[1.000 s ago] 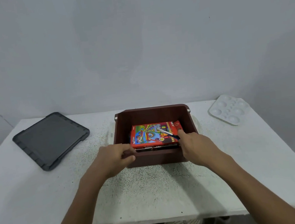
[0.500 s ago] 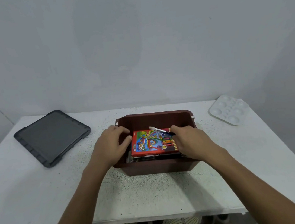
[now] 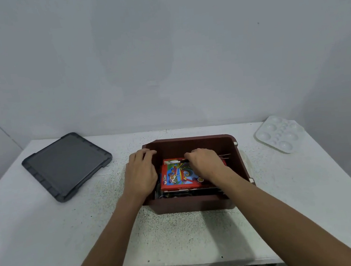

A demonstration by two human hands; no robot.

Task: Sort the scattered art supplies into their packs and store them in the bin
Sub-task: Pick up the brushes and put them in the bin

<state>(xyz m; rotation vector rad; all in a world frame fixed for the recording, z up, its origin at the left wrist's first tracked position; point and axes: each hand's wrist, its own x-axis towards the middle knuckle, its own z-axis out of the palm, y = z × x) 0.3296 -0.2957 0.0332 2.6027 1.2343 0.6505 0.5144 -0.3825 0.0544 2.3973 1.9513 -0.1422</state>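
A brown bin stands in the middle of the white table. Inside it lies a red, colourful pack on top of darker packs. My left hand grips the bin's left wall, fingers curled over the rim. Inside the bin, above the red pack, my right hand pinches a white-and-black marker that lies level along the pack's far edge. Thin sticks poke out to the right of that hand.
A dark grey lid lies at the table's back left. A white paint palette sits at the back right. A grey wall stands right behind the table.
My left hand moved from the bin's front edge to its left wall. My right hand carried the marker deeper into the bin, and it now lies level over the red pack's far edge.
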